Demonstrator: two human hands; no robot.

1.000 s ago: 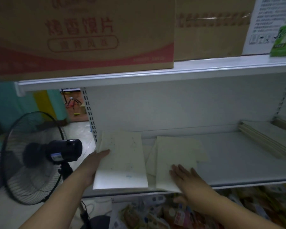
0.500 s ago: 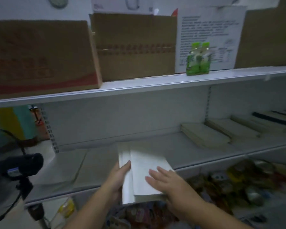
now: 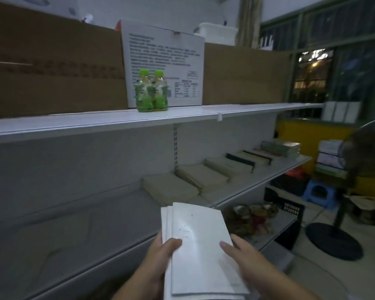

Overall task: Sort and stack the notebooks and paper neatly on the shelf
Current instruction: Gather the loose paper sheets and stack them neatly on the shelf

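A small pile of white paper sheets point(image 3: 198, 245) is held in front of the middle shelf point(image 3: 78, 239), lifted off it. My left hand point(image 3: 160, 258) grips the pile's left edge, thumb on top. My right hand point(image 3: 243, 256) holds the right edge, thumb lying over the top sheet. Further right on the same shelf lie several stacks of pale notebooks point(image 3: 169, 187), side by side, reaching toward the shelf's far end, with darker-spined books point(image 3: 247, 159) beyond.
The upper shelf point(image 3: 182, 116) carries cardboard boxes point(image 3: 52, 68), a white carton and two green bottles point(image 3: 151, 92). A lower shelf holds packaged goods point(image 3: 251, 215). A standing fan point(image 3: 342, 202), a blue stool point(image 3: 318, 191) and a black crate are on the floor at right.
Both hands gathered the sheets off the left of the shelf into one pile and lifted it. My view has swung right, bringing the notebook stacks and the right side of the room into sight.
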